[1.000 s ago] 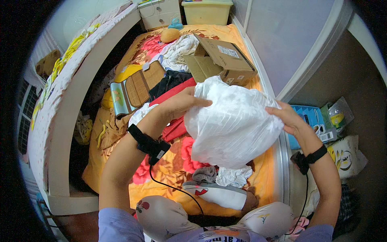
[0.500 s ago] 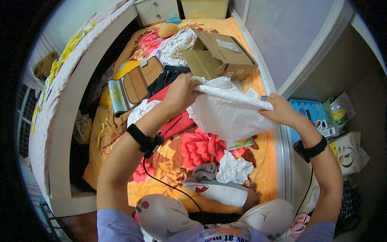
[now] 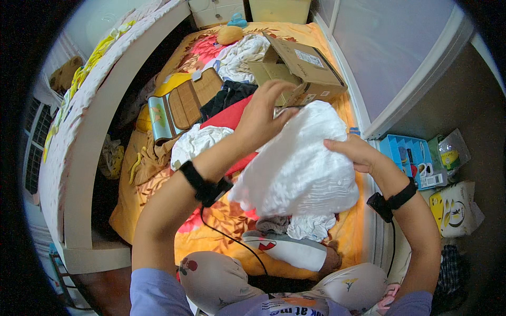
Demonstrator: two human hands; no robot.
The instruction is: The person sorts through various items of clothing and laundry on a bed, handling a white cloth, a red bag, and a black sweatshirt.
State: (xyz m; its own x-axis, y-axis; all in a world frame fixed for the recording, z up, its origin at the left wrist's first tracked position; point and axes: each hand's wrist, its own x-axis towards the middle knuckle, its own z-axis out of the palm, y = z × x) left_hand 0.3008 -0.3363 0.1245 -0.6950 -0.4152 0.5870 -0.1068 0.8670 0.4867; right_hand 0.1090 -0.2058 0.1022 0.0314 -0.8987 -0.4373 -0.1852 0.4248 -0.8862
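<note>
A thin white garment (image 3: 305, 163) with fine ribbed lines hangs spread out over the bed in front of me; its exact kind I cannot make out. My right hand (image 3: 354, 151) pinches its right edge, thumb on top. By the garment's upper left edge is my left hand (image 3: 265, 113), fingers apart and the thumb close to the fabric, holding nothing. Beneath and nearer to me, a crumpled white cloth (image 3: 311, 227) and a small grey cloth (image 3: 274, 224) are partly covered. Red fabric (image 3: 232, 115) and another white cloth (image 3: 196, 143) lie left of the garment.
An opened cardboard box (image 3: 308, 71) stands on the floral blanket (image 3: 208, 231) at the back right. Brown folding panels (image 3: 182, 108) lie to the left. A blue divided tray (image 3: 403, 152) sits beyond the bed's right edge. A grey-white cushion (image 3: 290, 252) rests near my knees.
My left hand has let go of the garment's upper left corner and opened. The garment has swung down toward me, now covering more of the blanket. My right hand still grips its edge.
</note>
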